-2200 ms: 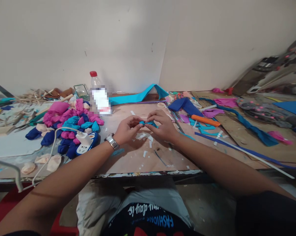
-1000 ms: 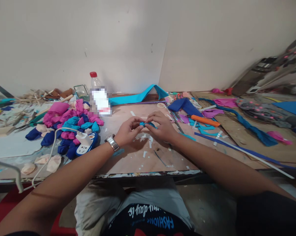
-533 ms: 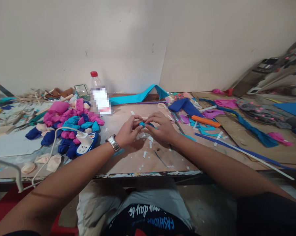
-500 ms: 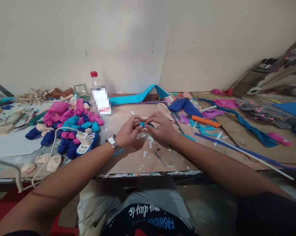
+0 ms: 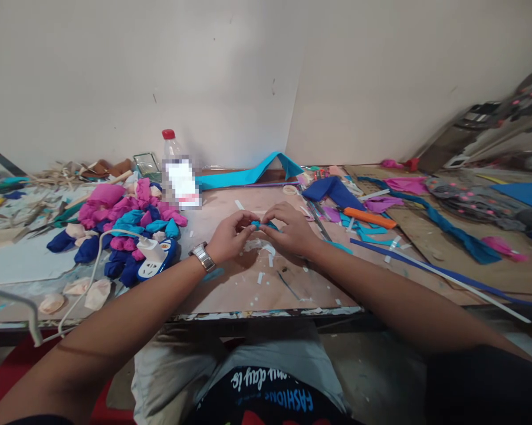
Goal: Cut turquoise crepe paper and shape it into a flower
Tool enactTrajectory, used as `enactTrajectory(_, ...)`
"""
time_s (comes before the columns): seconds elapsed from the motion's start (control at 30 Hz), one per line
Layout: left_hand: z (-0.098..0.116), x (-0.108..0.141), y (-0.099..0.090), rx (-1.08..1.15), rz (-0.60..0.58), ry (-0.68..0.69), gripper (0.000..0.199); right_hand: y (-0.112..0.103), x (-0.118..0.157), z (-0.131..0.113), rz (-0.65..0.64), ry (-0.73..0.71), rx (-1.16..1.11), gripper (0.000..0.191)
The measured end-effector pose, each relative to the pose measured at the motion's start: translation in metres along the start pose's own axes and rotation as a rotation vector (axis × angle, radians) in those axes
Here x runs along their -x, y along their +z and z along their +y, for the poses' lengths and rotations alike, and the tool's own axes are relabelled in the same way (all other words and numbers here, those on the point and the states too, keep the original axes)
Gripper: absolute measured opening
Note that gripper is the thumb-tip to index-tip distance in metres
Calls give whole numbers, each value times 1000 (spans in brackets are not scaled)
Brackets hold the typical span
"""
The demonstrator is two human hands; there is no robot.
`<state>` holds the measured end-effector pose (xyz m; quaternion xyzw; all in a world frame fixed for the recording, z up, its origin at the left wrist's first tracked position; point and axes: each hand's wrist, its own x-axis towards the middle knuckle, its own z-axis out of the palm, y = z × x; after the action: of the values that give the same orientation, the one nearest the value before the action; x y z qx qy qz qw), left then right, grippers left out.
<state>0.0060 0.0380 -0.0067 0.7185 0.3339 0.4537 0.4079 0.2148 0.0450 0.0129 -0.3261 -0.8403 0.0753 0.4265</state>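
Note:
A small blue crumpled piece (image 5: 256,225), which looks like crepe paper or cloth, is pinched between both hands just above the table. My left hand (image 5: 229,237), with a metal watch (image 5: 202,257) on its wrist, grips its left end with thumb and forefinger. From the other side, my right hand (image 5: 289,230) pinches the same piece with fingers curled inward. Part of it is hidden behind the fingers. White paper scraps (image 5: 260,277) lie on the table below the hands.
Left of my hands is a pile of pink, blue and cream puffs (image 5: 115,206) beside a power strip (image 5: 148,270). A red-capped bottle (image 5: 169,141) stands behind. To the right lie an orange-handled cutter (image 5: 370,218), blue strips (image 5: 443,227) and a white stick (image 5: 473,289).
Both hands stay in nearly the same place. The fingers have shifted slightly on the blue piece, which now shows flatter between the fingertips.

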Motion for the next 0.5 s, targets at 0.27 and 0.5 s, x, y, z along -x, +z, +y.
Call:
enactTrajectory(0.27,-4,-1,2,73,46,2,27,2,1,2,-17,42,-31,11)
enactTrajectory(0.5,-4,-1,2,175,-8,-18,34,1,1,1,-17,48,-20,13)
